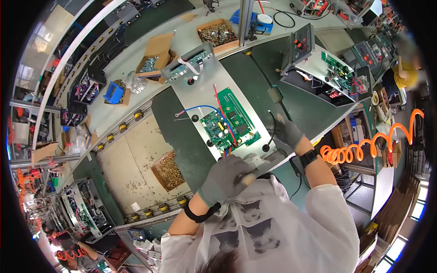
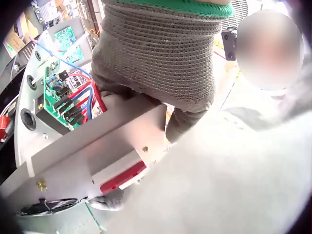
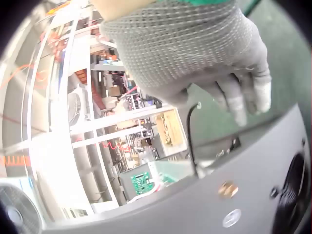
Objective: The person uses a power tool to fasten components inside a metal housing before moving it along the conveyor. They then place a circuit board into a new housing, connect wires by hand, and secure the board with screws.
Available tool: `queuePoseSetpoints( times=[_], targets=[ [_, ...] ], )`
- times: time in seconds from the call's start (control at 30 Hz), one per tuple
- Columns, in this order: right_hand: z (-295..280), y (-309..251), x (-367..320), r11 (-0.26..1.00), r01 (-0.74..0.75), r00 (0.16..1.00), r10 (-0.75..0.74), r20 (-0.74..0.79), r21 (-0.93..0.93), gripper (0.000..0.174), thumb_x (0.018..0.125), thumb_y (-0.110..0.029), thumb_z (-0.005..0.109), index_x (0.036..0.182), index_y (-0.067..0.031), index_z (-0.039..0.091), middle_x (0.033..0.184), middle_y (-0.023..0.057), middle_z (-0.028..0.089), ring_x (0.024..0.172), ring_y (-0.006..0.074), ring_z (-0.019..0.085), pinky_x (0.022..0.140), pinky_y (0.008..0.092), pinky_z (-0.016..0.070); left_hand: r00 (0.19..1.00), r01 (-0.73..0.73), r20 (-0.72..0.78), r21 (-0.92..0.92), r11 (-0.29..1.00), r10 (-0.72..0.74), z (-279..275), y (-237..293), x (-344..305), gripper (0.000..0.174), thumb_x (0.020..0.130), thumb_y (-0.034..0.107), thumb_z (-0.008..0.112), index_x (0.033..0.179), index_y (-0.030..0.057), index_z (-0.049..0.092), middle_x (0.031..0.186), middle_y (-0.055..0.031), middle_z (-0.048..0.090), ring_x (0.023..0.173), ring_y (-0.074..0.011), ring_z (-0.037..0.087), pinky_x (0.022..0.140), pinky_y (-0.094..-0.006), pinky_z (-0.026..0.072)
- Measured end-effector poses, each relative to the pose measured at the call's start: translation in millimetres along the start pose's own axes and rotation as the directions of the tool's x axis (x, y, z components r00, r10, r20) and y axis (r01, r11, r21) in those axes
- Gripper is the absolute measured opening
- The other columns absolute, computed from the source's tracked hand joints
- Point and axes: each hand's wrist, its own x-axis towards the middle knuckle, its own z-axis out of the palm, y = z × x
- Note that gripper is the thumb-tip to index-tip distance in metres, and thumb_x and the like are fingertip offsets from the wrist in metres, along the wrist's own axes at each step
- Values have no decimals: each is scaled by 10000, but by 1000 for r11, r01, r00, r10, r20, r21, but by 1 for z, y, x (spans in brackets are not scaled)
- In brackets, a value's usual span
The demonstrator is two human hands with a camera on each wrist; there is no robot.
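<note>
A bare metal chassis (image 1: pixel 182 93) lies on the dark green bench top, a green circuit board (image 1: pixel 236 119) mounted on it. Its upright end panel (image 2: pixel 83 151) stands closest to the person's body. My gloved left hand (image 1: pixel 227 179) grips this panel's top edge, with fingers on both sides of it in the left wrist view. Over the opposite corner is my gloved right hand (image 1: pixel 287 132), its fingers straight and pointing down in the right wrist view. A black cable (image 3: pixel 191 141) rises from the chassis beside it. Red and blue wires (image 2: pixel 89 100) run near the left hand.
Another partly built unit (image 1: pixel 318 68) stands on the right of the bench. Boxes of small hardware (image 1: pixel 217 35) sit along the back, and a box of brass-coloured parts (image 1: pixel 169 172) lies on the left. An orange coiled hose (image 1: pixel 359 148) hangs at right.
</note>
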Motion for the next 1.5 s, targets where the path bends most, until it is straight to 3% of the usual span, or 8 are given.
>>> queuePoseSetpoints(
  times=[0.07,0.17,0.27,0.37,0.63,0.87,1.0,1.5],
  targets=[
    [14,-19,3,989,64,992,-78,102,131,408,978,-372,459,1081,3,582,847,63,615,774,160,587,721,301,499,969,12,-246,-15,1000,-16,-2,-9,3,147,801,129,629,923,53,653,771,-110,574,689,-268,562,605,-359,452],
    [46,-54,-20,970,198,948,-154,279,-139,322,986,-268,447,1179,-27,538,901,30,560,854,133,535,814,279,455,907,120,-390,-120,986,-158,-9,-14,15,179,830,124,601,988,51,643,845,-113,601,707,-271,583,625,-357,484],
    [82,-63,-50,560,395,911,-133,391,-729,251,960,-176,506,1139,-26,598,828,26,565,771,103,508,711,260,429,845,178,-472,-194,965,-251,-6,-20,31,201,840,97,591,1031,59,639,913,-125,617,719,-237,623,611,-331,504],
    [112,-65,-73,391,385,921,-113,372,-836,262,929,-220,554,1092,-42,654,735,44,584,688,113,510,651,270,447,800,197,-521,-243,950,-299,-1,-29,35,230,816,63,618,1045,75,636,910,-129,633,746,-246,646,623,-330,519],
    [134,-64,-82,297,554,827,-303,473,-778,225,836,-182,667,1034,-81,707,784,117,645,729,190,594,668,306,476,817,126,-553,-103,987,-162,5,-33,23,158,746,33,638,890,87,598,798,-61,646,711,-231,641,605,-336,507],
    [127,-69,-76,-134,523,798,-268,539,-841,141,741,-171,693,844,-76,708,775,94,633,734,263,610,647,363,482,743,182,-669,183,966,-13,-4,-54,13,272,755,107,689,1014,98,608,924,-81,643,796,-267,624,672,-342,510],
    [108,-64,-58,-494,460,780,-172,601,-738,86,740,-177,647,768,-104,685,783,72,617,723,294,602,640,402,475,615,260,-708,-234,937,-348,4,-75,-12,270,768,80,668,1029,71,602,946,-95,621,826,-228,617,732,-332,504],
    [133,-53,-47,-783,409,792,51,608,-468,98,694,-192,630,695,-94,639,722,71,582,743,277,588,656,411,453,576,347,-636,-379,858,-514,29,-109,-48,233,810,34,610,1040,13,585,961,-108,621,780,-186,626,712,-293,516]
  ],
)
